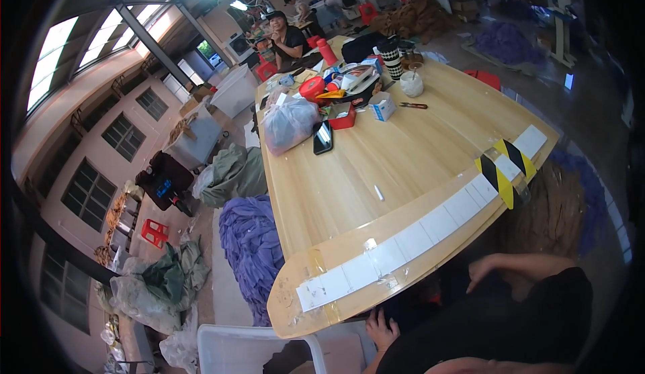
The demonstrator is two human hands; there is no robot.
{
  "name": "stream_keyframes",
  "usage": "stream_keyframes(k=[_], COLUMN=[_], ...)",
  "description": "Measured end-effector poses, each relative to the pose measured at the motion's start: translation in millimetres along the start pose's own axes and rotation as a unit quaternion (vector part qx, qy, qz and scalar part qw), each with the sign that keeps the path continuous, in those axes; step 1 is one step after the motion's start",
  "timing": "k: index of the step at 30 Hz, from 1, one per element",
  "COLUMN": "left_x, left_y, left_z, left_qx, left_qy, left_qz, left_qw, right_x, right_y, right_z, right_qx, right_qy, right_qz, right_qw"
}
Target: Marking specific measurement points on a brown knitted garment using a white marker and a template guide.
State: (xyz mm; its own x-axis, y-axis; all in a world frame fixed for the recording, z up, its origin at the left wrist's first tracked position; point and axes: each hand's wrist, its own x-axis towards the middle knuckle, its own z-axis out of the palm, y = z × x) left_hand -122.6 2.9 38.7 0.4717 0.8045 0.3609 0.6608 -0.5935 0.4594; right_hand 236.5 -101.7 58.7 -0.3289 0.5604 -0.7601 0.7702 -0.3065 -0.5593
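Left hand (380, 328) sits at 6 o'clock, just under the near edge of the long pale wooden counter (376, 166), fingers spread on dark black fabric (470, 334) in the lap. Grip is loose and wide, pinching nothing that I can see. Right hand (485, 270) is at 5 o'clock, also below the counter edge, fingers curled down onto the same black fabric; can't tell whether it pinches a fold or just rests.

Judgement: to handle the fabric cleanly, take a fold with both hands before lifting, and bring it up clear of the counter lip, not dragging under it.

Outward: a strip of white paper rectangles (403, 246) runs taped along the near counter edge from 7 to 2 o'clock, ending at yellow-and-black striped hazard tape (505, 166) on the corner. Keep cloth off that strip; it could snag.

Open room: the middle of the counter is bare wood except for a small white stick-shaped item (379, 193). Clutter starts at 12 o'clock: black phone (323, 137), clear plastic bag (289, 124), small red box (343, 116). Purple fabric heap (252, 243) lies on the floor at 9 o'clock.
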Motion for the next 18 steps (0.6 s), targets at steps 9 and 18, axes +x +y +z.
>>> stream_keyframes(k=[9,18], left_x=[0.7,-19.4], left_y=[9.7,-10.0], left_z=[-4.4,-18.0], left_qx=[-0.016,-0.02], left_qy=[-0.002,-0.029], left_qz=[-0.011,0.077], left_qw=[1.0,0.996], right_x=[-8.1,-1.8], right_y=[-2.3,-0.8], right_z=[-1.6,15.0], right_qx=[0.013,-0.034], right_qy=[0.006,0.058], right_qz=[-0.015,0.0], right_qw=[1.0,0.998])
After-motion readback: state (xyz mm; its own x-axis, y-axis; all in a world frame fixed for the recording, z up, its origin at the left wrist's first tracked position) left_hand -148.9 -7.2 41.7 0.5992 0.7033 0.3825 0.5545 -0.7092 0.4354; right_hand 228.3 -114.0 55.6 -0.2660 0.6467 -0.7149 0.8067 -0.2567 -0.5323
